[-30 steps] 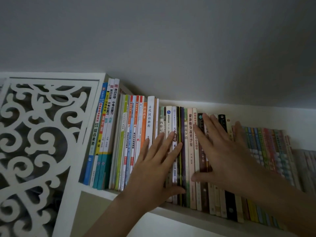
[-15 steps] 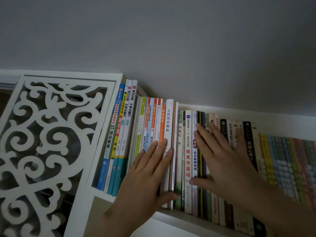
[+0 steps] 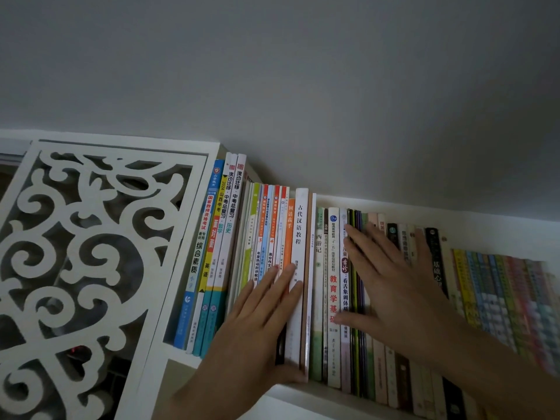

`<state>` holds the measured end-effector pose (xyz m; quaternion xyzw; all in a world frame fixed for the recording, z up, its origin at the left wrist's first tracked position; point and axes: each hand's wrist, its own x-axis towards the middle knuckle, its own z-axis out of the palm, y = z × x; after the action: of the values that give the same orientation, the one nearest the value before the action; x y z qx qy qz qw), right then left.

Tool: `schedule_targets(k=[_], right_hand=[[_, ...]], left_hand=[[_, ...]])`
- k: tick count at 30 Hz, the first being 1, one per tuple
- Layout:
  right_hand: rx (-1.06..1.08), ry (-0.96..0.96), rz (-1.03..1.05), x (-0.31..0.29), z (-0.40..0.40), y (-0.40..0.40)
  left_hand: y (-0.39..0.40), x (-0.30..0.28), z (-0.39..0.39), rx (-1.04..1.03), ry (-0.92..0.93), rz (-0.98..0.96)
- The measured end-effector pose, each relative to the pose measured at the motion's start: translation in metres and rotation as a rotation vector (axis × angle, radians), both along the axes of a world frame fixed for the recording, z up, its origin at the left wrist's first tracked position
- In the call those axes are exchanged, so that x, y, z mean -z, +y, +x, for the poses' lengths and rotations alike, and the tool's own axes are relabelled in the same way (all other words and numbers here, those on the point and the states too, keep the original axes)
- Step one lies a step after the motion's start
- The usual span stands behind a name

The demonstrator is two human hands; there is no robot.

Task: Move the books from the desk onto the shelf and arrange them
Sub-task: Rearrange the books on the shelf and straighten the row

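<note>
A long row of upright books [image 3: 330,268] fills the white shelf [image 3: 318,395], spines facing me. My left hand [image 3: 257,322] lies flat with straight fingers against the spines around the orange book [image 3: 289,231] and the tall white book [image 3: 300,225], its thumb under their lower ends. My right hand [image 3: 394,283] presses flat with spread fingers on the dark, thin spines further right, thumb stretched left across a white book with red characters [image 3: 332,268]. Neither hand grips anything.
A white carved lattice panel [image 3: 85,253] closes the shelf's left end, with tall blue and white books [image 3: 212,237] leaning beside it. A grey wall [image 3: 303,86] rises behind. More colourful thin books [image 3: 500,298] continue to the right, blurred at the edge.
Both hands have slid left along the spines. The left hand went from the black and white books to the orange and white ones. My view shifted left too.
</note>
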<state>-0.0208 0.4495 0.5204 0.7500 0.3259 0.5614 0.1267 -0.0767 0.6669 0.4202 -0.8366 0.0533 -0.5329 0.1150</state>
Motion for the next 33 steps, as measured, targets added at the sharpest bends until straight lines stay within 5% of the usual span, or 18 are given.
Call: schedule_targets(k=[16,24,33], right_hand=[[-0.167,-0.024,0.082,-0.029,-0.011,0.052],[-0.216,0.338,0.038,-0.095,-0.021,0.063],[-0.3,0.432,-0.029,-0.107,-0.011,0.058]], left_hand=[[0.021,-0.002,0.001,-0.005,-0.059,-0.097],[-0.004,-0.038,-0.005,0.106,-0.265,-0.25],[-0.005,-0.123,-0.006,0.063,-0.132,-0.245]])
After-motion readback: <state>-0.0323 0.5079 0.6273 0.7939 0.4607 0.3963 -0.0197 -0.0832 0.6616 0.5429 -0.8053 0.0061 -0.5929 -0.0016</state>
